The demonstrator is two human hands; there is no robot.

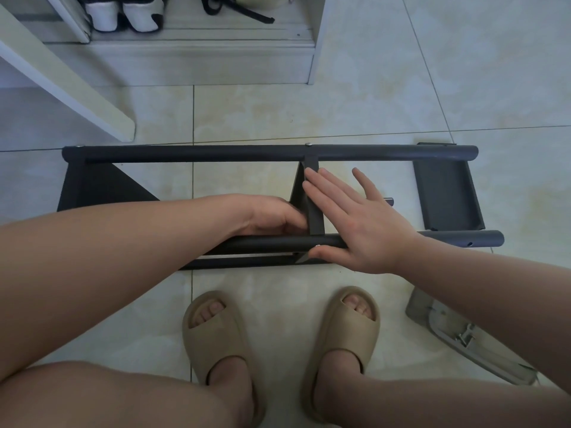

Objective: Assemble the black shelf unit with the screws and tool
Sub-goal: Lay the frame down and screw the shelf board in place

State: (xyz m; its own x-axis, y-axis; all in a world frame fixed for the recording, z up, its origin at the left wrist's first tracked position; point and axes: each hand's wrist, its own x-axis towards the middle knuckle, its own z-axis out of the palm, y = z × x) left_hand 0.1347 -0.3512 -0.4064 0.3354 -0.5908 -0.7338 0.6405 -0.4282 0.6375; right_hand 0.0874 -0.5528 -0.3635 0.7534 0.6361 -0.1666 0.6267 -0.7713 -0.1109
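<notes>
The black shelf unit lies on its side on the tiled floor. Its far pole (216,153) and near pole (278,242) run left to right, joined by a left shelf (99,186), a middle shelf (314,220) and a right shelf (445,196). A small screw head (308,144) sits on the far pole above the middle shelf. My left hand (268,214) reaches between the poles and grips the middle shelf's left edge, fingertips hidden behind it. My right hand (361,223) lies flat with straight fingers against the middle shelf, thumb along the near pole. No tool shows.
A white cabinet (315,41) with shoes (123,13) stands at the back. A white board (61,81) slants at the left. A grey metal part (463,338) lies on the floor at the right. My feet in tan slippers (216,329) stand just in front of the unit.
</notes>
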